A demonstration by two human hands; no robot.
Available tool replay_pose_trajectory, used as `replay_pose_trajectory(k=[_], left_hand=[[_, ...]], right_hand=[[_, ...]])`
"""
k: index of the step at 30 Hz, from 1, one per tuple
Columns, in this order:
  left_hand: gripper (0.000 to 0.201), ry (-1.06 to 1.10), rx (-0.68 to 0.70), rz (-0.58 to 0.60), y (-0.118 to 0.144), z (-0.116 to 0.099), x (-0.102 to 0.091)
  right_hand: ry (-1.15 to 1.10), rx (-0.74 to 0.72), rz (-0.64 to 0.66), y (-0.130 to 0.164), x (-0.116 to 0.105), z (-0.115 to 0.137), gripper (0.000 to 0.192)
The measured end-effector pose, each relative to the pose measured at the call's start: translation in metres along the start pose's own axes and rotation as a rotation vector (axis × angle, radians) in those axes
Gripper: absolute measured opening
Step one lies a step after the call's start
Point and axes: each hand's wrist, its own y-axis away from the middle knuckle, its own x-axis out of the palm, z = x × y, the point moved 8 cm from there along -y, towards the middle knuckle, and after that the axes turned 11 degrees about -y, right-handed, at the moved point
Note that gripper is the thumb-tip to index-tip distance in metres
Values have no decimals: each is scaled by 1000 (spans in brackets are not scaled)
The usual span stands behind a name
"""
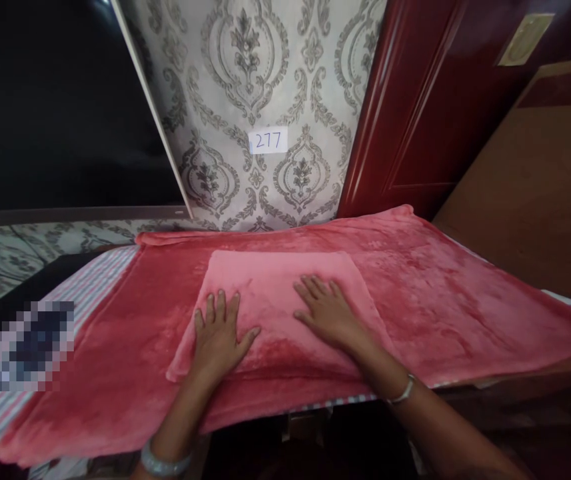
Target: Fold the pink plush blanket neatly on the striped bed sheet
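A pink plush cushion cover [275, 293], roughly square and flat-looking, lies on a larger red-pink plush blanket [425, 300] spread over the table. My left hand [218, 337] rests flat on the cover's left part, palm down, fingers spread. On its right part lies my right hand [328, 310], also palm down with the fingers apart. Neither hand grips anything. A bracelet is on each wrist. Whether the pink piece has filling inside I cannot tell.
A striped cloth [90, 287] shows under the blanket at the left, with a blurred dark item [35, 343] on it. Behind stand a black screen [60, 107], patterned wall with a "277" label [268, 141], and a dark red door [415, 100]. A large cardboard piece [540, 180] leans at right.
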Motion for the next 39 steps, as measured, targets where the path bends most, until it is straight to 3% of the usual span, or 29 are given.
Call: replay_pose_trajectory(k=[3,7,10,13,15,18,20,23,26,29,33,36,39], left_hand=[[85,27,-8,-12,0,1,1],[90,63,-1,-37,0,2,3],[92,79,3,-61,0,3,3],[92,66,0,-70,0,3,3],[93,54,-6,-66,-1,3,2],[93,35,-12,-62,-2,3,1],[92,15,-14,-62,-2,4,1],[90,-12,-13,-74,-4,5,3],[89,-32,-19,-108,-4,7,6],[90,-35,-13,-136,-5,7,8],[91,6,-7,-120,-6,6,9],[90,43,-21,-125,-5,7,7],[89,65,-20,-110,-3,6,7]], right_hand=[[-29,163,-92,21,-15,-63,67],[-131,337,-133,55,-19,-143,74],[-111,357,-243,63,-40,-166,71],[-64,226,-376,44,-73,-127,65],[-54,114,-306,17,-76,-73,64],[-35,-81,-54,-27,-49,21,65],[-16,-213,66,-51,-24,69,67],[-18,-326,113,-78,0,94,64],[-35,-260,44,-95,-2,63,61],[-25,-26,-22,-97,-22,-1,61],[-7,263,-74,-77,-47,-82,58],[-16,344,-87,-59,-54,-115,59],[-14,387,-85,-52,-57,-127,59]])
